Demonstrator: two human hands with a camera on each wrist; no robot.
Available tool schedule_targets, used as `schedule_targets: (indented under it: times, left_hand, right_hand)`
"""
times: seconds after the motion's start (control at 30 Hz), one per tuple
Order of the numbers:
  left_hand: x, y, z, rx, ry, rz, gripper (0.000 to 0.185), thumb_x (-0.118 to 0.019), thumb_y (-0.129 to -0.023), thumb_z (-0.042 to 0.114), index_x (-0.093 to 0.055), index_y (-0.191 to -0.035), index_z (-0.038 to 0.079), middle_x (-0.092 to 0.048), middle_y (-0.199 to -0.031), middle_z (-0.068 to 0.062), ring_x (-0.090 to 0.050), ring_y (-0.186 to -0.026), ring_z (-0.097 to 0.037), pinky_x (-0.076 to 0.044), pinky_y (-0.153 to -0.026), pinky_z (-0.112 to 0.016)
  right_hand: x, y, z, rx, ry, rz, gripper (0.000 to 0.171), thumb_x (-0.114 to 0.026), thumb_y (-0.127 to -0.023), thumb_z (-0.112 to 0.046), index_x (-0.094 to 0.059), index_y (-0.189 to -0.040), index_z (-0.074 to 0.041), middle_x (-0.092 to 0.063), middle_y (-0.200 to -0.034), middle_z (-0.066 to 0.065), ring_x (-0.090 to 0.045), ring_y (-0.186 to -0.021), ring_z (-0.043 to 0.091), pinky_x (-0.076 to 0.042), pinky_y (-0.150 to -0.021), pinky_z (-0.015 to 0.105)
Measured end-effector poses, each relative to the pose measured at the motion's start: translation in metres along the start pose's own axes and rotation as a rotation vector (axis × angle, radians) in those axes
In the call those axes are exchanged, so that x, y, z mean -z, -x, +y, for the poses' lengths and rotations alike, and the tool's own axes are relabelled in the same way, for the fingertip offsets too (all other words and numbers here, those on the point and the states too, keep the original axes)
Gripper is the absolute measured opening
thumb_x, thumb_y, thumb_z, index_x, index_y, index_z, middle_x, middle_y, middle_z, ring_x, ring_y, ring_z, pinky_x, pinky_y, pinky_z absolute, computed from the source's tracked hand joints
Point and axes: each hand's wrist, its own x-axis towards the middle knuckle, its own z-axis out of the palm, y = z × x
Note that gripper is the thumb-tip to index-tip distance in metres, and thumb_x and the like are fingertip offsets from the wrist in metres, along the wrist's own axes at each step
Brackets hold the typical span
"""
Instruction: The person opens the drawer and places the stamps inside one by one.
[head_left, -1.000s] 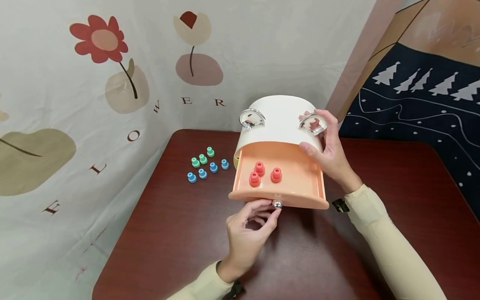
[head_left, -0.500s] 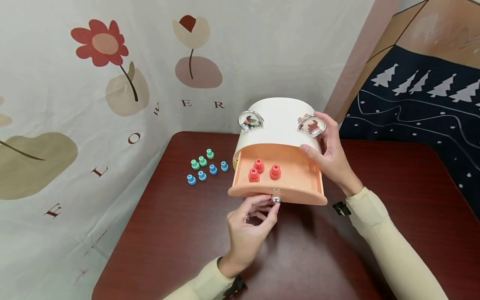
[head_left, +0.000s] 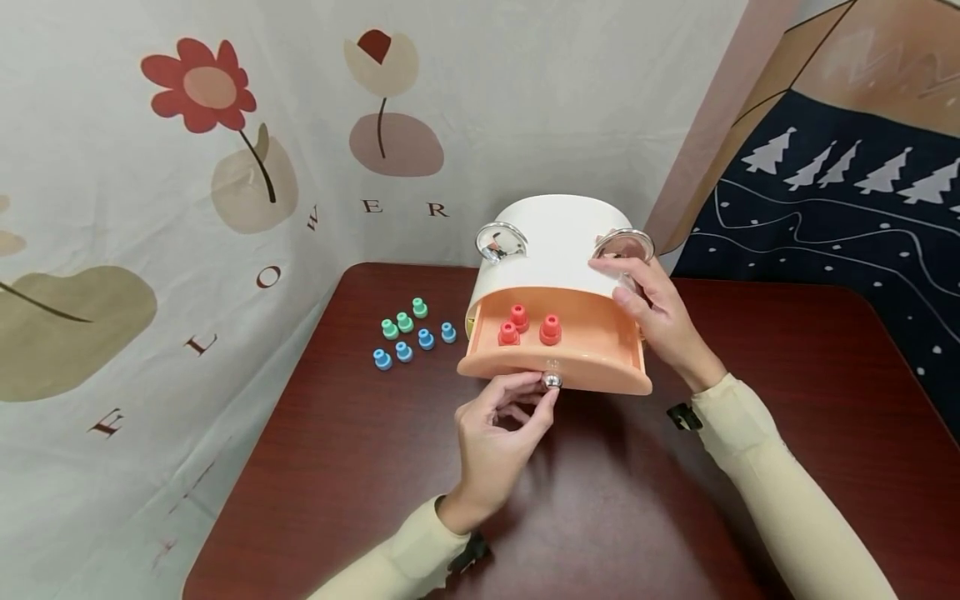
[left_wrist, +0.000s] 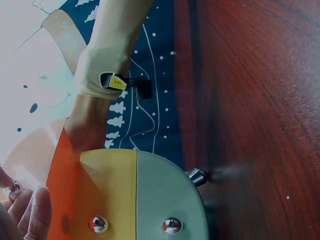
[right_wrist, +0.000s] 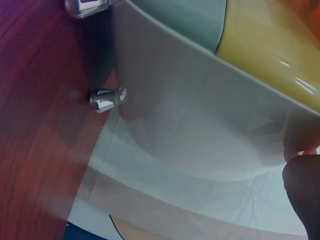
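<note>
The silver knob (head_left: pixel 552 381) sits between fingers (head_left: pixel 516 382) of the left hand (head_left: pixel 489 450)

1. right sleeve (head_left: pixel 787 475), toward four o'clock in the head view: pale cream, close-fitting, finely ribbed lengthwise.
2. left sleeve (head_left: pixel 405 554), between six and seven o'clock: the same pale cream.
3. black wrist device (head_left: pixel 683 416), at nine o'clock on the right cuff: boxy, with a yellow label (left_wrist: pixel 118 83).
4. second wrist device (head_left: pixel 470 553), four o'clock on the left cuff: black.
5. left grip (head_left: pixel 489 442) and right grip (head_left: pixel 657 312): bare.
</note>
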Motion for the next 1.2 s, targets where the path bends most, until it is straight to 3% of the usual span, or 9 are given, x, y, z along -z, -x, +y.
schedule_targets:
  times: [0.17,0.33,0.57,0.93,1.2]
  left_hand:
    - [-0.004,-0.008,-0.006,0.018,0.008,0.003,0.023,-0.085,-0.091,-0.002,-0.079,-0.113,0.003,-0.081,-0.095,-0.011,-0.077,-0.075,-0.022,-0.059,-0.058,-0.028]
    - [-0.007,-0.019,-0.013,0.044,0.030,0.009,0.021,-0.084,-0.093,0.000,-0.079,-0.113,0.004,-0.081,-0.097,-0.009,-0.077,-0.076,-0.023,-0.058,-0.059,-0.027]
    - [-0.011,-0.028,-0.020,0.092,0.052,0.022,0.018,-0.084,-0.096,0.006,-0.079,-0.113,0.006,-0.081,-0.099,-0.004,-0.076,-0.077,-0.023,-0.055,-0.057,-0.027]
    - [-0.019,-0.042,-0.033,0.116,0.048,0.036,0.017,-0.084,-0.097,0.009,-0.079,-0.113,0.004,-0.081,-0.098,-0.003,-0.075,-0.071,-0.024,-0.055,-0.059,-0.025]
    - [-0.020,-0.040,-0.043,0.144,0.046,0.032,0.017,-0.084,-0.097,0.009,-0.078,-0.112,0.003,-0.081,-0.098,-0.005,-0.076,-0.076,-0.025,-0.055,-0.060,-0.022]
  right_hand:
    - [0.002,0.002,0.000,-0.026,-0.071,-0.044,0.045,-0.045,-0.106,-0.009,-0.065,-0.145,0.004,-0.057,-0.149,0.002,-0.039,-0.143,0.025,-0.028,-0.116,0.041]
    - [0.004,0.003,-0.002,-0.074,-0.125,-0.085,0.052,-0.042,-0.105,-0.018,-0.061,-0.150,0.000,-0.049,-0.156,0.004,-0.031,-0.148,0.026,-0.025,-0.119,0.045]
    - [0.001,0.001,0.000,-0.048,-0.117,-0.126,0.051,-0.043,-0.104,-0.012,-0.058,-0.151,0.001,-0.049,-0.157,0.007,-0.032,-0.149,0.027,-0.023,-0.120,0.054]
    - [-0.001,0.003,0.004,0.018,-0.055,-0.062,0.048,-0.055,-0.100,-0.007,-0.063,-0.147,-0.002,-0.055,-0.152,0.004,-0.037,-0.144,0.027,-0.030,-0.116,0.040]
    - [0.001,0.004,0.005,0.025,0.000,-0.033,0.051,-0.062,-0.095,-0.005,-0.066,-0.146,-0.004,-0.056,-0.150,0.002,-0.041,-0.140,0.025,-0.034,-0.113,0.036]
